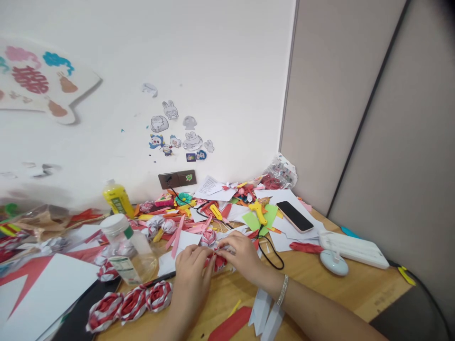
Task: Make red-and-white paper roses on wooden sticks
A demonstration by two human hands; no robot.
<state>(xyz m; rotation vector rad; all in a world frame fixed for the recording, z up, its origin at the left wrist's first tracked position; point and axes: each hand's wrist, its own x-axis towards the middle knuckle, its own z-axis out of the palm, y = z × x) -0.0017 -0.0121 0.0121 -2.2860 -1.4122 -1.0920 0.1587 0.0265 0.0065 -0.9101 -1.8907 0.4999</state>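
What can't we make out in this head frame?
Head view:
Red paper at the fingertips: partly hidden by left hand and right hand; each grip unclear.
Printed sheet: text too small.
Yellow bottle: lettering blurred.
Wall cutout: cut off by left edge.

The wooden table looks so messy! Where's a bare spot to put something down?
On the table, bare wood lies between the white mouse and the right forearm. A smaller patch sits between it and the left forearm, beyond the red paper. Toward the wall it's crowded.
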